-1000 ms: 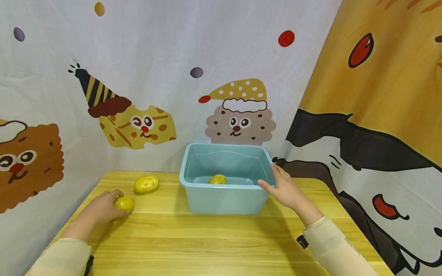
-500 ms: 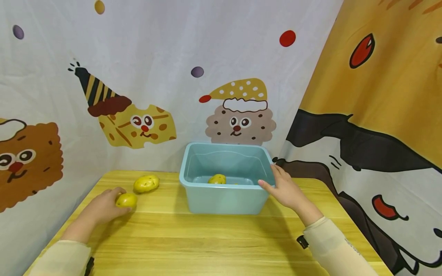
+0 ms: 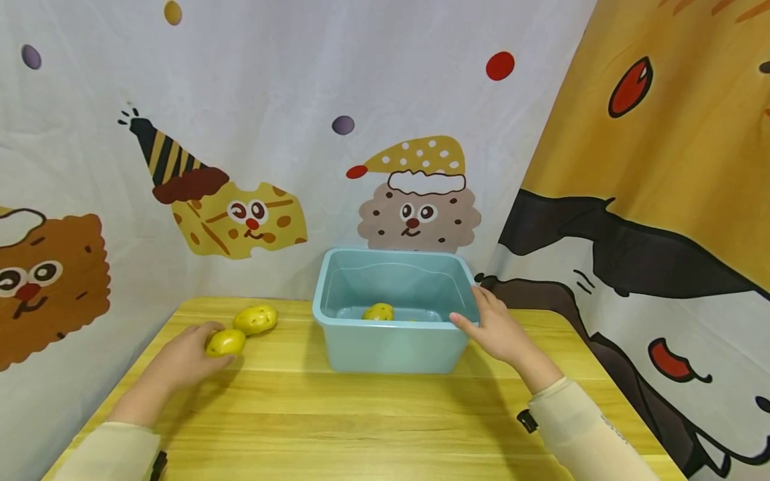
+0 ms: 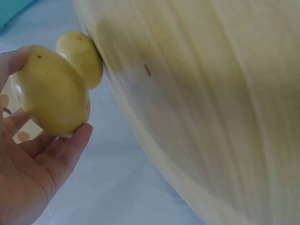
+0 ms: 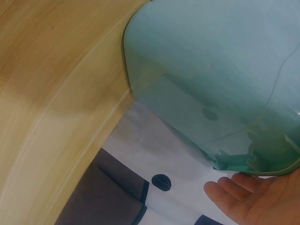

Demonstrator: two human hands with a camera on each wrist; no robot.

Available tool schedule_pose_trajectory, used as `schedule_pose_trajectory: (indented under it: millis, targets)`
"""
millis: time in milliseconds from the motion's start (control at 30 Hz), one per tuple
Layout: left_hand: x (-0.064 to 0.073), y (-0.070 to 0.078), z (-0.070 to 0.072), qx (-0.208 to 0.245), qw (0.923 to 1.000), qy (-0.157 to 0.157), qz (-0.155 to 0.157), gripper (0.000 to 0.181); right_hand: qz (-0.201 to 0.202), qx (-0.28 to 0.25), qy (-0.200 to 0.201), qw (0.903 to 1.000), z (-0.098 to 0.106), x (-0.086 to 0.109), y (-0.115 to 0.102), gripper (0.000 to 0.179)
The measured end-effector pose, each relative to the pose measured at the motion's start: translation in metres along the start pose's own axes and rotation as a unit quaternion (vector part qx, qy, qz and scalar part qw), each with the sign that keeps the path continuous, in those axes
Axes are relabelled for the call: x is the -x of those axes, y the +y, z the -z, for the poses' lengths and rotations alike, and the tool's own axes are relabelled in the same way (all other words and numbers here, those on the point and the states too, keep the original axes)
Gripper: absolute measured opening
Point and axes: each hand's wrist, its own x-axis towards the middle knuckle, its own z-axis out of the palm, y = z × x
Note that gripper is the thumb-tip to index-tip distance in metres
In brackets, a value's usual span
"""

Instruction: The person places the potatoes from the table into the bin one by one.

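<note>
Head view: The light-blue bin (image 3: pixel 388 349) stands on the wooden table (image 3: pixel 361 427), before the printed curtain (image 3: pixel 271 80). Left of the bin, the left hand (image 3: pixel 180 357) pinches the held potato (image 3: pixel 226 343) between thumb and fingers. The second potato (image 3: pixel 255 320) rests left of the bin, nearer to it than the held potato. The third potato (image 3: pixel 378 312) lies inside the bin. The right hand (image 3: pixel 502 334) touches the bin's front right corner, fingers extended.

Left wrist view: Thumb and fingers bear on opposite sides of the held potato. It partly covers the second potato; contact between them cannot be determined.

Right wrist view: The right hand's fingers lie side by side, outstretched, along the outside of the bin's rim.
</note>
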Motion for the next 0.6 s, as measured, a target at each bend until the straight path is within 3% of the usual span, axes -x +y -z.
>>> schedule_pose_trajectory:
  millis: [600]
  targets:
    - [-0.002, 0.02, 0.001, 0.0, 0.9985, 0.047, -0.028, 0.075, -0.002, -0.001, 0.001, 1.0, 0.0, -0.001, 0.0, 0.098]
